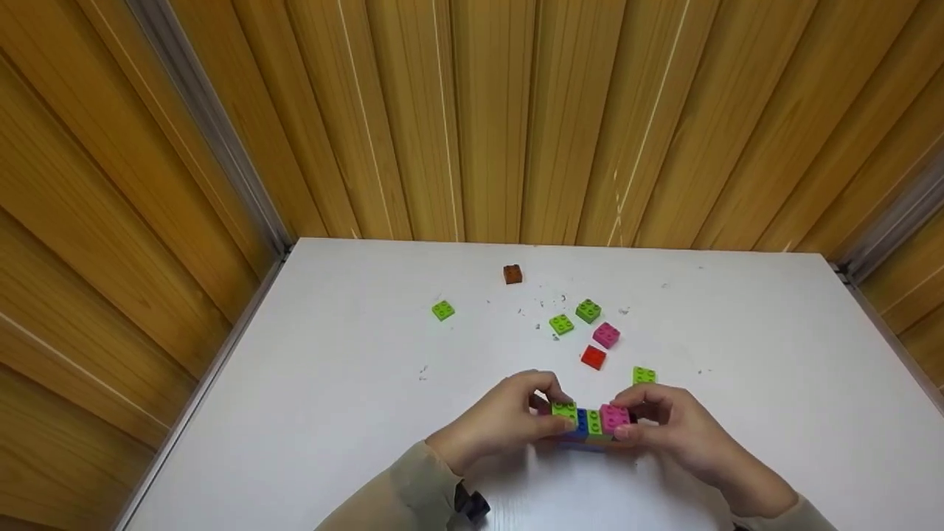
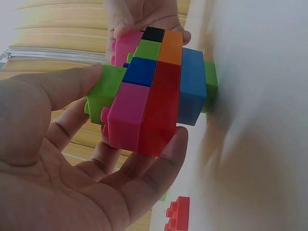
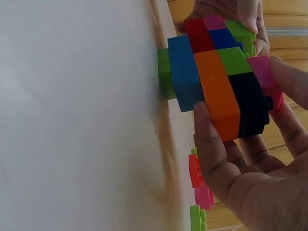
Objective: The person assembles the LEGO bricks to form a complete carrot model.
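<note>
From the head camera, both hands met at the near middle of the white counter (image 1: pixel 354 413). The left hand (image 1: pixel 501 420) and the right hand (image 1: pixel 678 431) each curled round one end of a block stack (image 1: pixel 590 422) that rested on the counter. Loose blocks lay toward twelve and one o'clock of it: a red block (image 1: pixel 593 357), a pink block (image 1: pixel 606 335), and green ones farther out.

In the left wrist view, the left hand's fingers (image 2: pixel 159 163) cupped the stack (image 2: pixel 154 91) under its red and pink end, thumb on a green piece. A squeeze here could likely pop that protruding green piece loose.

In the right wrist view, the right hand's fingers (image 3: pixel 211 144) pinched the orange and black end of the stack (image 3: pixel 216 72). Uneven pressure might have split the layers or slid the stack into the loose blocks.
</note>
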The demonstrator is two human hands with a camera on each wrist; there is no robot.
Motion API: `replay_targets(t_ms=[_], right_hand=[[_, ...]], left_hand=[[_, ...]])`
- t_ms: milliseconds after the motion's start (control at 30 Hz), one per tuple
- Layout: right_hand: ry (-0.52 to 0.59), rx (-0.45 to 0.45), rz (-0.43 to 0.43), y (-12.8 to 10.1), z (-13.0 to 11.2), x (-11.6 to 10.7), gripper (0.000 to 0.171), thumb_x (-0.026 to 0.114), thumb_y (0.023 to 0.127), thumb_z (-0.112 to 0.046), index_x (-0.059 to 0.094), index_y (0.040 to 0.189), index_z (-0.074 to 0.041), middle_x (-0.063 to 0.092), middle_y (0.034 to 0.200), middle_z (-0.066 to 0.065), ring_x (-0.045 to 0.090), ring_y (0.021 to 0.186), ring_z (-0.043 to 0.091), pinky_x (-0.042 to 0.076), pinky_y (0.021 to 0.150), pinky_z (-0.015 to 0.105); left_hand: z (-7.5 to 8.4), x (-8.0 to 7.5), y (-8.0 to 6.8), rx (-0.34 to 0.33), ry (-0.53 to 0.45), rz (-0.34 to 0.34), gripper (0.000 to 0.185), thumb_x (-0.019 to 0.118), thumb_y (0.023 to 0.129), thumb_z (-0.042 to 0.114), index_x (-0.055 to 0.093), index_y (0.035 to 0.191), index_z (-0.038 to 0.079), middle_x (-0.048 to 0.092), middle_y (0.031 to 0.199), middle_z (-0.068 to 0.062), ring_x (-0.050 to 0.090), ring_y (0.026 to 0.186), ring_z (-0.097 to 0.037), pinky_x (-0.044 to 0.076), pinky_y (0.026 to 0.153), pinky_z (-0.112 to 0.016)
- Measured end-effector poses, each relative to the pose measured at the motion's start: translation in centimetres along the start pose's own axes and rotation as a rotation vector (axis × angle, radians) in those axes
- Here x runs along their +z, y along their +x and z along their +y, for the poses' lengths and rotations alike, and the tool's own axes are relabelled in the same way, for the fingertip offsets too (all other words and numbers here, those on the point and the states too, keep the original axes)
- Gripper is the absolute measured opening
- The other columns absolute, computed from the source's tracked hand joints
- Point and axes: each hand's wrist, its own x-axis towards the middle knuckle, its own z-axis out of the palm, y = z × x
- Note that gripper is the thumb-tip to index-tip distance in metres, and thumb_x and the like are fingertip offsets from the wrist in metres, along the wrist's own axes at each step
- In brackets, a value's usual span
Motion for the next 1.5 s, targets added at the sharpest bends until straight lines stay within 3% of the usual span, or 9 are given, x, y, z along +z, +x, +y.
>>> replay_targets(t_ms=[267,400,500,733,867,1000,1267,1367,1500], right_hand=[[-0.011,0.025,0.029,0.1,-0.3,0.3,0.033,0.085,0.099,-0.01,0.074,0.128,0.003,0.078,0.121,-0.008,0.07,0.11,0.012,0.055,0.096,0.024],[-0.018,0.036,0.034,0.2,-0.3,0.2,0.034,0.085,0.1,-0.011,0.074,0.13,0.002,0.077,0.122,-0.006,0.07,0.11,0.013,0.054,0.096,0.025],[-0.006,0.049,0.032,0.2,-0.3,0.2,0.035,0.084,0.1,-0.011,0.074,0.131,0.003,0.075,0.124,-0.004,0.069,0.111,0.014,0.055,0.096,0.025],[-0.013,0.063,0.048,0.1,-0.1,0.1,0.038,0.085,0.1,-0.012,0.073,0.131,0.004,0.072,0.127,0.001,0.07,0.111,0.017,0.058,0.095,0.025],[-0.025,0.049,0.046,0.2,0.0,0.1,0.037,0.085,0.099,-0.011,0.073,0.131,0.003,0.073,0.129,0.005,0.069,0.11,0.018,0.056,0.094,0.025],[-0.029,0.063,0.043,0.3,-0.2,0.2,0.038,0.086,0.099,-0.014,0.074,0.132,0.001,0.073,0.13,0.006,0.068,0.11,0.02,0.055,0.095,0.025],[-0.033,0.058,0.038,0.4,-0.4,0.2,0.038,0.087,0.099,-0.016,0.076,0.132,-0.002,0.073,0.132,0.012,0.068,0.112,0.021,0.055,0.097,0.025],[-0.027,0.056,0.036,0.3,-0.3,0.2,0.038,0.087,0.099,-0.015,0.075,0.132,-0.001,0.073,0.132,0.012,0.068,0.112,0.02,0.056,0.097,0.024],[-0.012,0.067,0.032,0.4,-0.3,0.3,0.038,0.088,0.098,-0.014,0.075,0.132,-0.001,0.074,0.131,0.009,0.067,0.113,0.019,0.056,0.097,0.025]], left_hand=[[0.2,-0.9,0.3,0.014,0.036,-0.034,0.015,0.089,0.099,0.026,0.076,0.104,0.025,0.073,0.116,0.015,0.07,0.103,-0.005,0.058,0.092,-0.023],[0.3,-1.8,0.8,0.013,0.089,-0.071,0.017,0.088,0.1,0.034,0.079,0.113,0.027,0.073,0.117,0.013,0.07,0.107,-0.006,0.058,0.098,-0.027],[0.4,-2.8,1.4,-0.007,0.124,-0.062,0.026,0.084,0.103,0.042,0.08,0.122,0.025,0.074,0.122,0.009,0.069,0.109,-0.008,0.059,0.099,-0.031],[-0.3,-5.9,5.2,-0.083,0.097,0.086,0.043,0.076,0.108,0.047,0.073,0.141,0.02,0.072,0.137,0.0,0.073,0.113,-0.023,0.063,0.098,-0.04],[-1.3,-7.6,7.7,-0.143,0.039,0.158,0.052,0.078,0.108,0.042,0.064,0.152,0.016,0.066,0.152,-0.01,0.076,0.107,-0.024,0.066,0.088,-0.037],[-2.0,-8.8,9.6,-0.2,0.045,0.213,0.056,0.078,0.109,0.033,0.058,0.158,0.015,0.06,0.161,-0.015,0.075,0.104,-0.022,0.064,0.083,-0.034],[-3.3,-10.5,14.2,-0.363,-0.035,0.343,0.062,0.078,0.108,0.021,0.052,0.164,0.023,0.058,0.162,-0.011,0.066,0.123,-0.026,0.061,0.102,-0.04],[-3.8,-11.1,15.7,-0.363,-0.015,0.384,0.062,0.077,0.109,0.019,0.05,0.165,0.02,0.056,0.166,-0.014,0.066,0.129,-0.029,0.062,0.105,-0.043],[-4.4,-11.7,17.0,-0.331,0.053,0.43,0.061,0.076,0.109,0.017,0.051,0.165,0.014,0.056,0.168,-0.018,0.062,0.147,-0.034,0.057,0.12,-0.047]])
